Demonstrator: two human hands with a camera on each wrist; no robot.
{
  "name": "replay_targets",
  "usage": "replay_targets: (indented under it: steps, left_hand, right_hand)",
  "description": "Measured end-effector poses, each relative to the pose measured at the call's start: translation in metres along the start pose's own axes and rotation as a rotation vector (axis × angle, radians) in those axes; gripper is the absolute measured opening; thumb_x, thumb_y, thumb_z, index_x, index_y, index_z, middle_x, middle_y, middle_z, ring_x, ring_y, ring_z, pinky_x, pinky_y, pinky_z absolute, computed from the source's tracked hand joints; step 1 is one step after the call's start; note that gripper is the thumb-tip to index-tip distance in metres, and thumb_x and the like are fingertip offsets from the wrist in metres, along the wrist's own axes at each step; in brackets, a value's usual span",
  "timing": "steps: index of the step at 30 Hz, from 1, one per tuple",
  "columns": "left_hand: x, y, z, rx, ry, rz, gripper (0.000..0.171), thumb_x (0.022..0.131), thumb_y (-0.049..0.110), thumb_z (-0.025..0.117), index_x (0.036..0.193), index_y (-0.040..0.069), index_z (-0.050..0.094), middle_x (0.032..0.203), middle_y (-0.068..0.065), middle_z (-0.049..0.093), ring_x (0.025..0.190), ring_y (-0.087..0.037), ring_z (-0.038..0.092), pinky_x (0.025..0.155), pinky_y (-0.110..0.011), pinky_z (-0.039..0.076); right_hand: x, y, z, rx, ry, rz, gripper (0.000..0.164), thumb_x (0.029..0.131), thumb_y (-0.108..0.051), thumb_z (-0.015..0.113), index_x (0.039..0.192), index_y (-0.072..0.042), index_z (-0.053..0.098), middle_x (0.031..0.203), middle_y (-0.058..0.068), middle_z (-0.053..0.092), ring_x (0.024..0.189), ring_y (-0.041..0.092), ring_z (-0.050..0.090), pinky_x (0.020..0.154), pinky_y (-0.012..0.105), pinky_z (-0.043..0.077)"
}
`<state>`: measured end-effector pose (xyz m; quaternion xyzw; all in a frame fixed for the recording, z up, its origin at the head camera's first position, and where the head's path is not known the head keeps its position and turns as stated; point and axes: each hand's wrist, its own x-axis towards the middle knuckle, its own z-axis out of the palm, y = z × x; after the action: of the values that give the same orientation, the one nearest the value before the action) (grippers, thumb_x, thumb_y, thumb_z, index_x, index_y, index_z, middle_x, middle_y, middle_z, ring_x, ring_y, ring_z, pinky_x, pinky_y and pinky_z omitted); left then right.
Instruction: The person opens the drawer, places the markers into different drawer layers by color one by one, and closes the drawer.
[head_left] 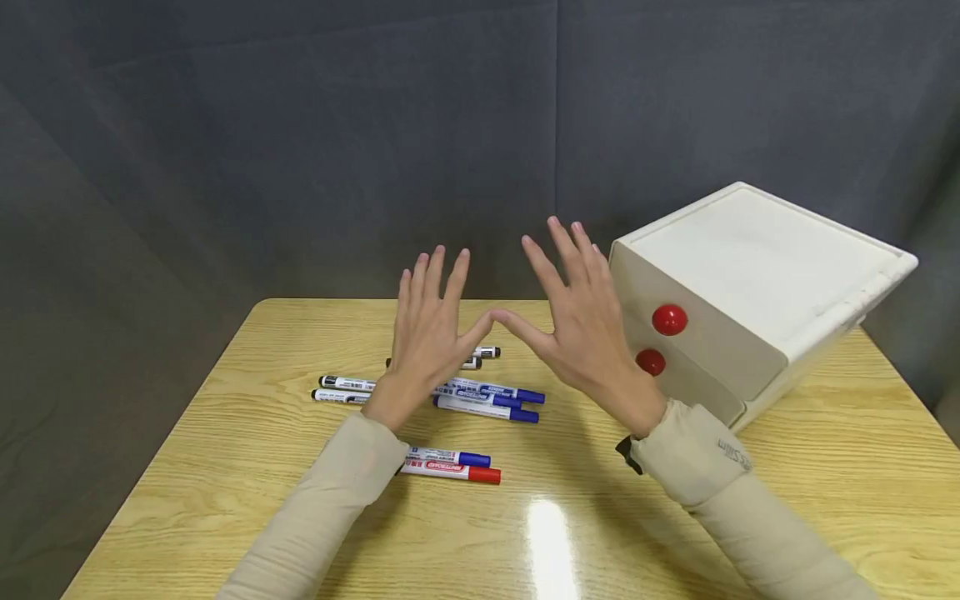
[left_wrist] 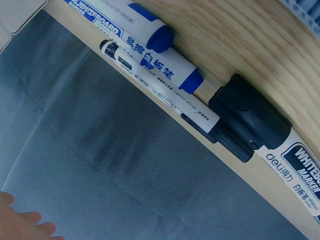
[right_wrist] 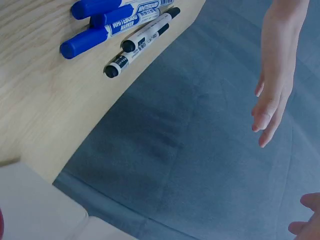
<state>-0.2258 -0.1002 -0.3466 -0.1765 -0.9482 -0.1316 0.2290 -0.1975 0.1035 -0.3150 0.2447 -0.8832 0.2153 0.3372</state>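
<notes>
My left hand (head_left: pixel 427 333) is raised above the table with its fingers spread and straight. To its right, my right hand (head_left: pixel 588 333) is held up the same way, and the two thumb tips meet or nearly meet. Neither hand holds anything. Below and behind the left hand lie several whiteboard markers: blue-capped markers (head_left: pixel 487 408), thin black-ended markers (head_left: pixel 341 397), and two more black-ended ones (head_left: pixel 487 352) partly hidden by the hand. Nearer the front, a blue-capped marker (head_left: pixel 450 457) lies beside a red-capped marker (head_left: pixel 450 470), their left ends hidden by the left sleeve.
On the right stands a white drawer box (head_left: pixel 765 267), turned at an angle, with two red round knobs (head_left: pixel 670 319) on its front. The wooden table (head_left: pixel 225 500) ends at a dark grey curtain (head_left: pixel 375 150) behind. A blue slatted edge (left_wrist: pixel 306 14) shows in the left wrist view.
</notes>
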Motion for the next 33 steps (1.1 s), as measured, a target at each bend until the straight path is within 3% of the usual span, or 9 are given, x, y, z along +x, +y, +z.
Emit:
replay_targets:
  steps: [7, 10, 13, 16, 20, 23, 27, 33]
  left_hand:
    - [0.001, 0.006, -0.001, -0.015, 0.010, 0.025, 0.082, 0.096, 0.055, 0.053, 0.159, 0.017, 0.018, 0.163, -0.018, 0.021, 0.152, -0.039, 0.018, 0.125, -0.057, 0.012]
    - [0.002, 0.008, -0.001, -0.026, 0.012, 0.036, 0.081, 0.096, 0.053, 0.054, 0.159, 0.016, 0.019, 0.163, -0.019, 0.022, 0.151, -0.039, 0.020, 0.125, -0.056, 0.013]
    - [0.002, 0.011, -0.001, -0.034, 0.003, 0.043, 0.080, 0.097, 0.053, 0.054, 0.159, 0.016, 0.020, 0.163, -0.018, 0.023, 0.151, -0.039, 0.020, 0.126, -0.055, 0.013]
    - [0.003, 0.014, -0.001, -0.038, 0.000, 0.056, 0.079, 0.097, 0.052, 0.054, 0.159, 0.016, 0.021, 0.163, -0.018, 0.023, 0.152, -0.038, 0.020, 0.125, -0.055, 0.014]
    - [0.004, 0.018, -0.001, -0.047, 0.029, 0.096, 0.076, 0.097, 0.049, 0.056, 0.158, 0.015, 0.024, 0.162, -0.018, 0.026, 0.151, -0.037, 0.023, 0.125, -0.055, 0.015]
    - [0.005, 0.021, 0.000, -0.061, 0.054, 0.121, 0.074, 0.097, 0.046, 0.057, 0.157, 0.014, 0.026, 0.161, -0.018, 0.029, 0.150, -0.037, 0.026, 0.125, -0.055, 0.016]
    - [0.006, 0.025, 0.003, -0.080, 0.059, 0.127, 0.073, 0.097, 0.045, 0.056, 0.157, 0.014, 0.027, 0.160, -0.018, 0.030, 0.149, -0.037, 0.027, 0.125, -0.054, 0.017]
    - [0.006, 0.033, 0.006, -0.094, 0.062, 0.131, 0.073, 0.097, 0.045, 0.058, 0.156, 0.014, 0.028, 0.160, -0.018, 0.032, 0.149, -0.037, 0.029, 0.124, -0.055, 0.020]
  right_hand:
    - [-0.004, 0.003, -0.019, -0.022, 0.013, -0.004, 0.092, 0.092, -0.079, 0.023, 0.152, -0.012, 0.040, 0.163, 0.017, 0.025, 0.152, 0.038, 0.017, 0.122, 0.063, 0.016]
    - [-0.005, 0.005, -0.026, -0.037, 0.016, -0.009, 0.081, 0.094, -0.067, 0.046, 0.152, -0.012, 0.039, 0.163, 0.016, 0.025, 0.152, 0.038, 0.017, 0.122, 0.063, 0.018]
    - [-0.007, 0.006, -0.032, -0.041, 0.015, -0.009, 0.082, 0.087, -0.051, 0.067, 0.153, -0.013, 0.038, 0.164, 0.015, 0.023, 0.153, 0.038, 0.015, 0.122, 0.062, 0.018]
    - [-0.010, 0.006, -0.037, -0.041, 0.014, -0.016, 0.085, 0.083, -0.044, 0.074, 0.153, -0.013, 0.037, 0.164, 0.015, 0.023, 0.153, 0.037, 0.015, 0.121, 0.062, 0.018]
    - [-0.014, 0.006, -0.044, -0.031, 0.022, -0.031, 0.083, 0.085, -0.045, 0.073, 0.153, -0.013, 0.038, 0.164, 0.016, 0.024, 0.153, 0.037, 0.015, 0.122, 0.061, 0.019]
    - [-0.016, 0.005, -0.049, -0.025, 0.022, -0.025, 0.079, 0.092, -0.060, 0.058, 0.153, -0.012, 0.038, 0.164, 0.017, 0.024, 0.153, 0.037, 0.015, 0.122, 0.061, 0.019]
    - [-0.020, 0.005, -0.054, -0.043, 0.022, -0.010, 0.086, 0.094, -0.074, 0.033, 0.152, -0.011, 0.039, 0.163, 0.017, 0.025, 0.153, 0.038, 0.016, 0.122, 0.060, 0.020]
    - [-0.025, 0.006, -0.063, -0.047, 0.047, -0.003, 0.087, 0.094, -0.074, 0.033, 0.150, -0.008, 0.042, 0.160, 0.018, 0.030, 0.150, 0.039, 0.024, 0.122, 0.057, 0.021]
